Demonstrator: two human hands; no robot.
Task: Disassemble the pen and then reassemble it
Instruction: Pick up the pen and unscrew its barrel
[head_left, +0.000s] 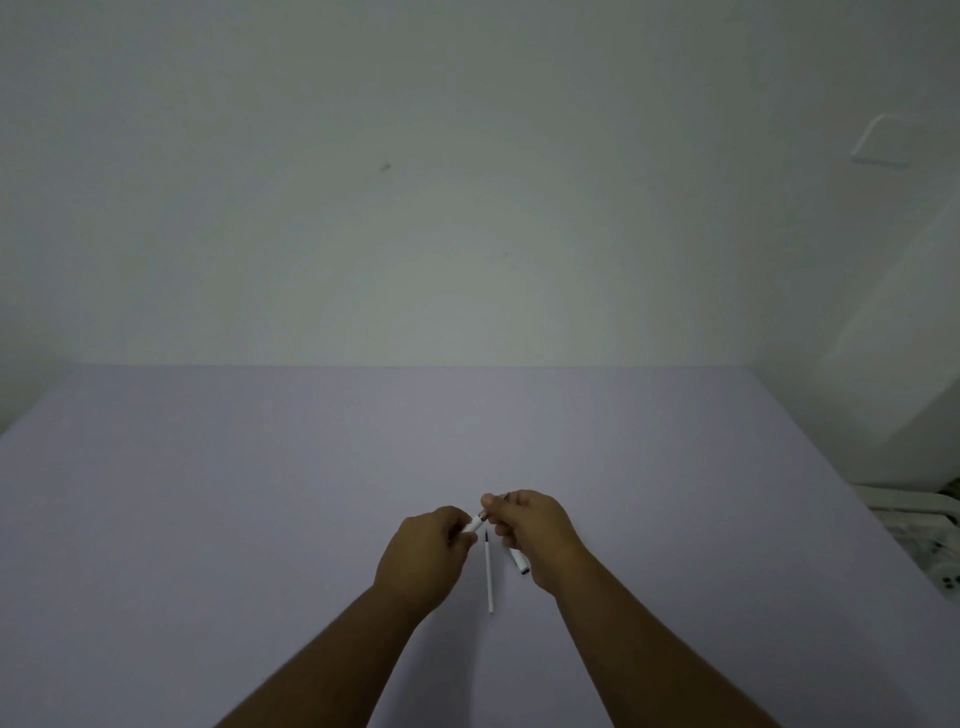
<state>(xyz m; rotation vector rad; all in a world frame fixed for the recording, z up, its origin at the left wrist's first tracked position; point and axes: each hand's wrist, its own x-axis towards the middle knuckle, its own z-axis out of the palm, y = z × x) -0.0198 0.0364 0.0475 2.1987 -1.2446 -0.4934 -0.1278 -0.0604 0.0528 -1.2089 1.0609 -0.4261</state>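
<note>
Surface: a lilac table (260, 493) fills the lower half of the frame, backed by a plain pale wall (415, 182).

Hands: the left hand (426, 556) and right hand (535, 535) meet at lower centre, raised above the table. The left hand is clamped on a white pen barrel (474, 524), whose long axis runs up and to the right toward the right fingertips (488, 503). These pinch together at the barrel's darker end; what they hold is too small to tell.

Loose parts: a thin white refill (489, 577) lies on the table between the wrists, axis near vertical in frame, dark tip pointing up. A short white cap (518, 561) lies just beside the right palm.

Judgement: the pen is apart. The refill sits directly below the barrel, about equally near both hands.
</note>
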